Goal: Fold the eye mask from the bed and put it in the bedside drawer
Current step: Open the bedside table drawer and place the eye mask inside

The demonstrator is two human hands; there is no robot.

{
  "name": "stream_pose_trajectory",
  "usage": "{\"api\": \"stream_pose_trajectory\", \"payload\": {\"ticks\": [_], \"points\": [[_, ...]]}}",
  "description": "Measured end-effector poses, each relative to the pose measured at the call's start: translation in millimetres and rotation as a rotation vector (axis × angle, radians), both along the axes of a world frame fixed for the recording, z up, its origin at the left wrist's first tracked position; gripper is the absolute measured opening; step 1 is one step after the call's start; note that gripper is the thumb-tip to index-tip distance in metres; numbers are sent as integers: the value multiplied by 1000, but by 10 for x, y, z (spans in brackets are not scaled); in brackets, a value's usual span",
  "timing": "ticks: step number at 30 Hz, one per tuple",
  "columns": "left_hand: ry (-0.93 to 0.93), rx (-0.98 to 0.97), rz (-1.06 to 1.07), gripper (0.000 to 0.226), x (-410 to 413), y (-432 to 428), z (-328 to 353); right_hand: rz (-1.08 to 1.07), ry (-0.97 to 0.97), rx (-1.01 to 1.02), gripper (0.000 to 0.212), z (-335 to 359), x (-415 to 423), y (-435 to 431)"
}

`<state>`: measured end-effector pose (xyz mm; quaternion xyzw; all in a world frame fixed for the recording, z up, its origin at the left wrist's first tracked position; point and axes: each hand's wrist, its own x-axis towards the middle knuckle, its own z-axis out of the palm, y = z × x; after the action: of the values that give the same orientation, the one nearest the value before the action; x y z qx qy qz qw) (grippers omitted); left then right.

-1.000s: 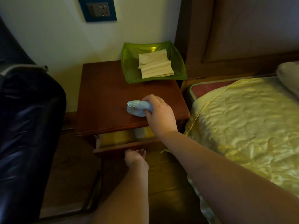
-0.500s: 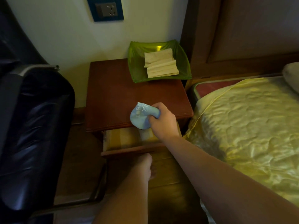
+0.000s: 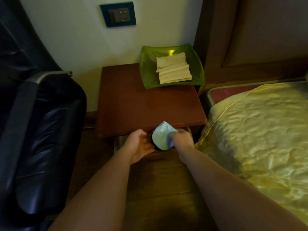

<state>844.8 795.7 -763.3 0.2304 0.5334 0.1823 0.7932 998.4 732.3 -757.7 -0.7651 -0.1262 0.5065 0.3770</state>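
The folded light-blue eye mask (image 3: pixel 161 137) hangs over the pulled-out bedside drawer (image 3: pixel 164 155), just below the front edge of the brown nightstand (image 3: pixel 146 107). My right hand (image 3: pixel 181 138) grips the mask's right side. My left hand (image 3: pixel 140 146) is cupped with fingers apart at the mask's left edge, over the drawer. Both hands and the mask hide most of the drawer's inside.
A green dish (image 3: pixel 148 64) with folded paper napkins (image 3: pixel 173 69) stands on the nightstand's back right. A black chair (image 3: pixel 38 130) stands close on the left. The bed with a yellow quilted cover (image 3: pixel 260 137) lies right. A wall socket (image 3: pixel 118 14) sits above.
My right hand carried the mask off the nightstand top and down over the drawer. My left hand left the drawer front and rose up beside the mask.
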Motion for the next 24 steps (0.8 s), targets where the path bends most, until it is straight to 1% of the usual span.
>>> {"api": "stream_pose_trajectory", "payload": {"ticks": [1,2,3,5,6,7,9,11,13,16,19,21,24], "points": [[-14,3,-31,39,13,8,-27,6,33,-38,43,-72,-4,15],[-6,34,-85,42,23,17,-65,19,45,-61,45,-129,-11,24],[16,83,-143,45,32,24,-101,34,34,-68,44,-181,-10,38],[87,196,-250,51,65,39,-210,57,-31,-66,32,-279,7,64],[135,245,-312,47,90,45,-260,70,-69,-66,25,-320,23,79],[187,286,-366,38,115,55,-309,88,-104,-70,23,-359,41,91],[278,342,-420,24,150,98,-399,149,-197,-70,23,-425,72,130],[328,369,-414,21,179,154,-478,292,-344,-72,21,-486,114,173],[373,371,-435,22,197,219,-567,467,-437,-94,20,-538,157,230],[454,410,-523,35,200,289,-725,637,-492,-142,22,-640,206,335],[596,570,-728,37,169,378,-850,701,-493,-190,21,-733,240,426],[641,608,-802,35,148,424,-908,789,-513,-246,27,-782,236,480],[726,629,-814,35,144,438,-979,938,-599,-293,41,-882,209,535]]}}
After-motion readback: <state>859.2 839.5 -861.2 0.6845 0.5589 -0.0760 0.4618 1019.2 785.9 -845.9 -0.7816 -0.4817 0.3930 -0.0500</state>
